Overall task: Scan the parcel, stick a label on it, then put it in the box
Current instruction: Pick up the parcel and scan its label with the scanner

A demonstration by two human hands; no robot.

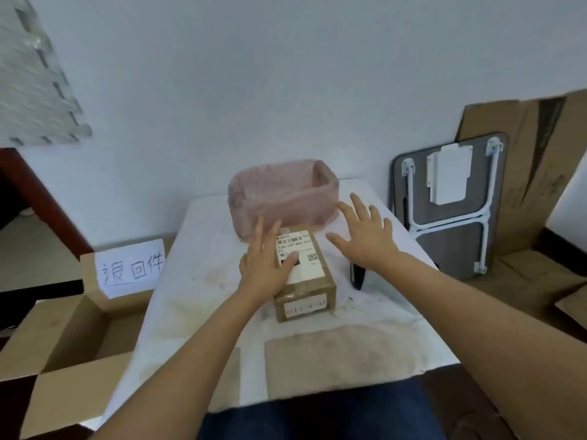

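A small cardboard parcel (303, 274) lies at the centre of the frame on a white table (197, 281), its printed label (300, 254) facing up. The person's left hand (265, 265) rests flat and open on the parcel's left side, thumb across the label; the right hand (365, 231) hovers spread and empty, just right of it and above the tabletop. A dark scanner (357, 276) lies on the table beside the parcel, partly hidden under the right forearm. Behind the parcel, touching or nearly so, stands a pink basket (282, 195). At lower left an open cardboard box (79, 338) bearing a handwritten sign (130, 269) waits beside the table. The thumb over the label could block a scan, and a careless forearm might knock the scanner toward the table's right edge. Open room lies in front of the parcel; the path left to the box looks unobstructed.
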